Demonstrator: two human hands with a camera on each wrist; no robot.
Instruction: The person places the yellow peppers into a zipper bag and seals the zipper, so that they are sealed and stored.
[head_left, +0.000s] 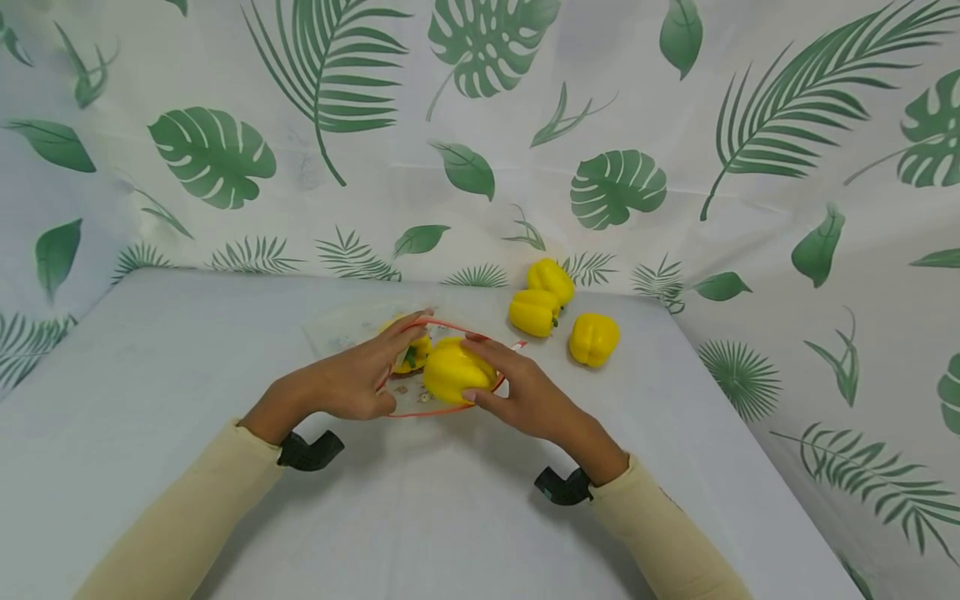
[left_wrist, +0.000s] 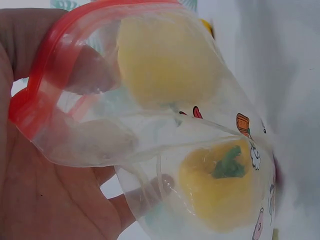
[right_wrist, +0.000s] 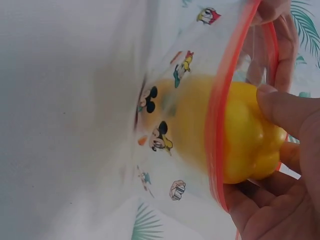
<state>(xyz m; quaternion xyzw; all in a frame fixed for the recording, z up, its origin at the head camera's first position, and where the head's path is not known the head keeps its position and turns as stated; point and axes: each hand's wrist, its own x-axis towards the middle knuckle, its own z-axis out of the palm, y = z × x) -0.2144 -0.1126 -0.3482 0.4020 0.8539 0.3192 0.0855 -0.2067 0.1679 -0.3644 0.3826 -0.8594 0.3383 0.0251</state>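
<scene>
A clear plastic zip bag (left_wrist: 150, 150) with a red rim and small cartoon prints stands on the table, its mouth held wide. My left hand (head_left: 352, 379) grips the rim on the left side, the thumb reaching in past the red strip. Between the thumb and fingers of my right hand (head_left: 536, 400) is a yellow bell pepper (right_wrist: 252, 132), partly inside the mouth and partly outside it. Through the plastic in the left wrist view, another yellow bell pepper (left_wrist: 215, 195) with a green stem shows lower in the bag.
Three more yellow bell peppers lie behind and to the right: one at the back (head_left: 551, 279), one just before it (head_left: 534, 312) and one further right (head_left: 594, 339). A white cloth covers the table (head_left: 420, 517). Behind it hangs a leaf-print curtain (head_left: 510, 125).
</scene>
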